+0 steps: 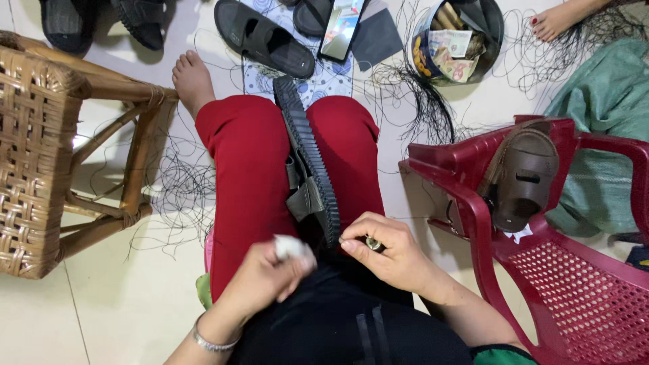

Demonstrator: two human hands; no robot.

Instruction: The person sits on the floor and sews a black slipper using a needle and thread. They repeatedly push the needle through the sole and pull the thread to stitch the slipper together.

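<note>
A dark sandal (307, 159) stands on edge between my knees in red trousers, its ridged sole facing right. My right hand (385, 253) is pinched on a small metal tool (372, 243) right at the heel end of the sole. My left hand (274, 274), with a silver bangle on the wrist, is closed around a small white lump (289, 247) just left of the sandal's heel. The tool's tip is hidden by my fingers.
A woven cane stool (40, 155) stands at the left. A red plastic chair (541, 270) at the right carries a brown sandal (520, 179). Ahead lie black sandals (263, 37), a phone (341, 27), a round tin (456, 40) of oddments, loose black thread (419, 101), and another person's foot (558, 20).
</note>
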